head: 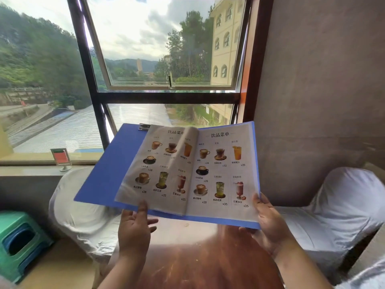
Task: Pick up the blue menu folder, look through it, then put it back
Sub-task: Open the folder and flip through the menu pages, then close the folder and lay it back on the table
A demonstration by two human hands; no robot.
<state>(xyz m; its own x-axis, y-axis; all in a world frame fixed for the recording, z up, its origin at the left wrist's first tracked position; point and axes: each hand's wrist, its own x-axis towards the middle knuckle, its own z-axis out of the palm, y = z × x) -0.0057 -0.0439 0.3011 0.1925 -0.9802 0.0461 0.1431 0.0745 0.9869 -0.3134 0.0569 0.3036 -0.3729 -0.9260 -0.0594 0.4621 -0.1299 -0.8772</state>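
The blue menu folder [108, 174] is lifted above a round wooden table [200, 253] and lies open, tilted toward me. Two drink-menu pages in clear sleeves face up, with a metal clip at the top edge. My left hand [135, 228] supports the lower edge under the left page, thumb on top of the sleeve. My right hand [268, 224] grips the lower right corner, thumb resting on the right page. The left cover sticks out flat to the left, with no hand on it.
Two white-covered chairs stand beyond the table, one left [79, 207] and one right [341, 207]. A small red-and-green sign holder [61, 158] sits on the window sill. Stacked green and blue stools [18, 243] are at lower left. A grey wall rises on the right.
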